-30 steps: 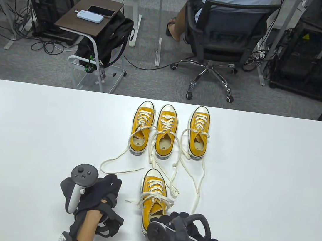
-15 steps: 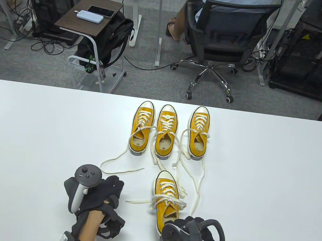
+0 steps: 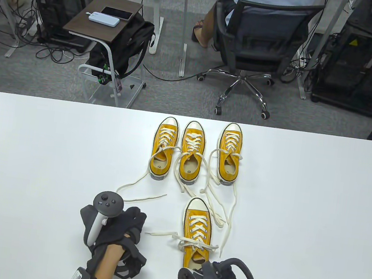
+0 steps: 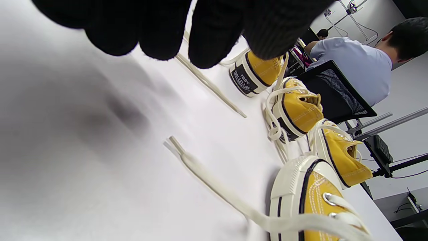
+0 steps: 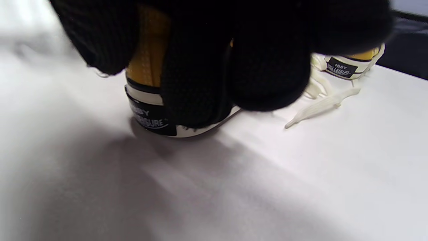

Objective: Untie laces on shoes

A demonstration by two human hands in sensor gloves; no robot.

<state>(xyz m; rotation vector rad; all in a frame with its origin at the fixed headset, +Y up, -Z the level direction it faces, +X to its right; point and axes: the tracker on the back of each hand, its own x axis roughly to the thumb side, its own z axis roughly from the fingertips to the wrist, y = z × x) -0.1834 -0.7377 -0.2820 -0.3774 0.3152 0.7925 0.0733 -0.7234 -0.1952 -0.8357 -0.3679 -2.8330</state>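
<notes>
Four yellow canvas shoes with cream laces lie on the white table (image 3: 32,160). The near shoe (image 3: 198,223) points away from me and has a tied bow (image 3: 197,245); one loose lace end (image 3: 156,233) trails to its left. My right hand (image 3: 213,270) grips this shoe's heel; in the right wrist view my fingers (image 5: 200,67) wrap around the heel (image 5: 147,100). My left hand (image 3: 130,221) is empty, left of the shoe. In the left wrist view its fingertips (image 4: 214,33) hang above the table near the lace end (image 4: 200,167) and the shoe's toe (image 4: 301,194).
Three more yellow shoes stand in a row at the table's far edge: left (image 3: 163,147), middle (image 3: 191,154), right (image 3: 229,153). Their loose laces (image 3: 212,201) trail toward me and lie beside the near shoe. A person on an office chair (image 3: 261,36) sits beyond the table.
My right hand has slid the near shoe to the right and straightened it. My left hand has drifted a little to the right, still empty.
</notes>
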